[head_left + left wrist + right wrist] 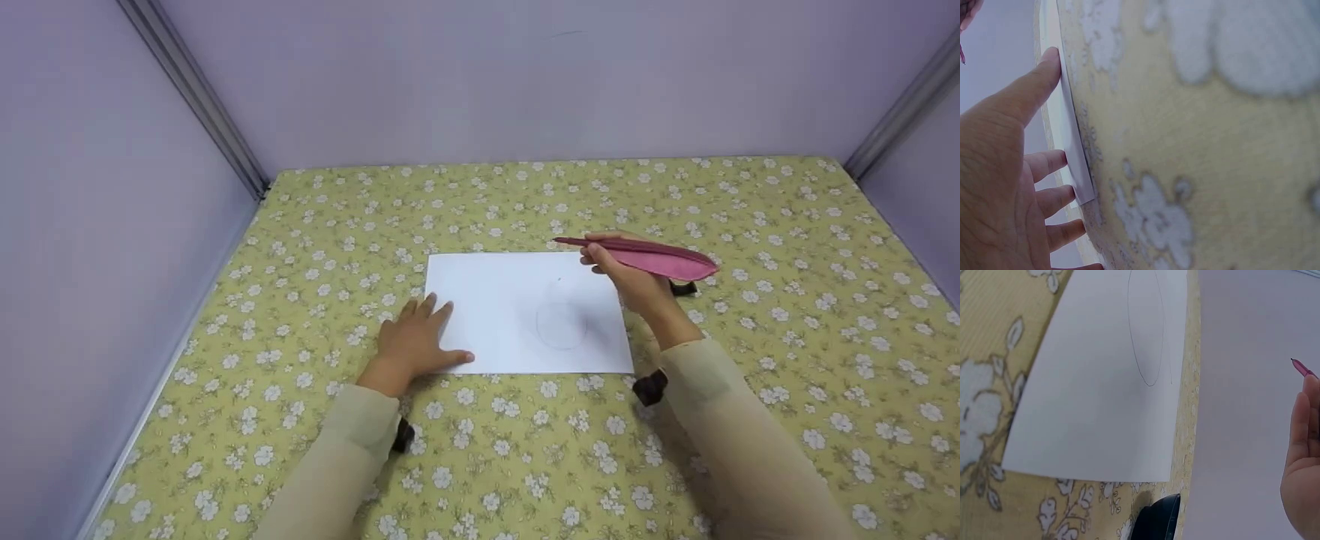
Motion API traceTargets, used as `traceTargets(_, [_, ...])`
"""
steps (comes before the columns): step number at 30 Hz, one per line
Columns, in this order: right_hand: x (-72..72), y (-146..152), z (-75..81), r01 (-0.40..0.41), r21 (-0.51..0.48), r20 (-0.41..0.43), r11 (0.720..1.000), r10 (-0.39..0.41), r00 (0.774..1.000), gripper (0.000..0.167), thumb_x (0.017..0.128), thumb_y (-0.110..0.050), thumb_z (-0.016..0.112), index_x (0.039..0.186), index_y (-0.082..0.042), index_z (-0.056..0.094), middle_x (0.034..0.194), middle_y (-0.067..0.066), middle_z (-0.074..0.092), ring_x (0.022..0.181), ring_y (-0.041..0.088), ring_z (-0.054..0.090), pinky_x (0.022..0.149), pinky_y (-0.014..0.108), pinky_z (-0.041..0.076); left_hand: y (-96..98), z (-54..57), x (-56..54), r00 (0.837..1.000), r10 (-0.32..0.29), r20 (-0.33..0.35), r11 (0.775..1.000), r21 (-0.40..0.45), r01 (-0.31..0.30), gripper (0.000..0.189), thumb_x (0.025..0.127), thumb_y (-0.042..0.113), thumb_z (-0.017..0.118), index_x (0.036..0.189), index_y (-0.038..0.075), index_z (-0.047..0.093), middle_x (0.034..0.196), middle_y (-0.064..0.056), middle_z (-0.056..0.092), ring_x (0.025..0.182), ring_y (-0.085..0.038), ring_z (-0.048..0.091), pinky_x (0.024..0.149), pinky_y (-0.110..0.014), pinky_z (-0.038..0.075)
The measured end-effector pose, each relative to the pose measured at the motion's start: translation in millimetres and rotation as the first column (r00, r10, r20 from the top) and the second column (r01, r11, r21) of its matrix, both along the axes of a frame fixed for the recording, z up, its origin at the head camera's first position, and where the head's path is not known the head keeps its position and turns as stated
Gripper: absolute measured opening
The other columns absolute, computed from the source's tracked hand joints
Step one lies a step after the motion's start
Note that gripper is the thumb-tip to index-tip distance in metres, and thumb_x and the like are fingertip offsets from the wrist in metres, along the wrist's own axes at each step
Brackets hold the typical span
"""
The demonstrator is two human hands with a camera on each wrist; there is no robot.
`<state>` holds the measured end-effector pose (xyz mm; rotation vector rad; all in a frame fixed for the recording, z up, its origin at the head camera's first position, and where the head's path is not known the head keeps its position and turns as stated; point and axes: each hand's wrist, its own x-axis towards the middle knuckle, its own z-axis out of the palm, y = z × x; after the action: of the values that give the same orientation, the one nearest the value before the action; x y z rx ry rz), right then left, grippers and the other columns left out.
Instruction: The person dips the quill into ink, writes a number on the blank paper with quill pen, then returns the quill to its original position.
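Observation:
A sheet of white paper (487, 315) lies on the table, with a thin round outline (562, 326) drawn on its right half and a small mark above it. My left hand (416, 337) rests spread out on the paper's left edge, thumb near the lower edge. In my right hand (626, 274) I hold a pink feather-shaped pen (667, 261) between thumb and fingers. Its tip points left and stands above the sheet's far edge, apart from the paper. The right wrist view shows the drawn loop (1147, 337) and the pen's dark tip (1299, 365) in the air.
A yellow cloth with white flowers (330, 247) covers the table. Pale panels (495, 90) rise behind it and at both sides, with metal posts (202, 97) at the corners. Dark straps (650, 388) are on the wrists.

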<state>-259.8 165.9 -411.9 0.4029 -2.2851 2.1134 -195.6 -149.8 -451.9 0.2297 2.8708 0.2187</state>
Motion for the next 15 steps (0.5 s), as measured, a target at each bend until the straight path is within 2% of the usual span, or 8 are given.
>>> traceTargets(5, [-1.7,6.9,0.7,0.08,0.066,0.005,0.995,-0.081,0.997,0.043,0.097,-0.03,0.057,0.124,0.004,0.058,0.102,0.004,0.07,0.095,0.014,0.065,0.092,0.039,0.049,-0.9,0.6,0.1,1.0,-0.01,-0.003,1.0,0.001,0.01,0.097,0.078,0.073,0.056,0.153,0.02,0.025,0.158,-0.008,0.014,0.141,-0.038,0.013,0.103,-0.064,0.025])
traceTargets(9, [0.3,10.9,6.1,0.126,0.057,0.0,0.99,-0.127,0.992,0.039,0.098,-0.023,0.055,0.124,0.006,0.057,0.096,-0.002,0.07,0.096,0.019,0.065,0.092,0.043,0.048,-1.0,-0.4,0.0,1.0,-0.011,-0.003,1.0,0.0,0.011,0.097,0.078,0.073,0.056,0.153,0.02,0.024,0.158,-0.008,0.014,0.142,-0.038,0.013,0.103,-0.064,0.024])
traceTargets(13, [-0.6,17.5,4.0,0.169,0.018,-0.026,0.986,-0.168,0.985,0.039,0.097,-0.022,0.057,0.124,0.007,0.058,0.091,-0.008,0.07,0.092,0.016,0.066,0.087,0.036,0.051,-0.9,-0.6,-0.2,1.0,-0.011,-0.003,1.0,-0.007,0.011,0.096,0.078,0.073,0.055,0.153,0.02,0.024,0.158,-0.008,0.014,0.142,-0.037,0.012,0.103,-0.064,0.025])
traceTargets(15, [-1.8,21.7,0.9,0.193,0.006,-0.029,0.981,-0.192,0.981,0.042,0.096,-0.026,0.058,0.123,0.007,0.059,0.09,-0.01,0.07,0.089,0.01,0.066,0.083,0.031,0.053,-1.0,-0.2,0.2,1.0,-0.009,-0.004,1.0,-0.006,0.009,0.096,0.079,0.072,0.055,0.153,0.02,0.024,0.158,-0.008,0.013,0.142,-0.037,0.012,0.103,-0.064,0.024])
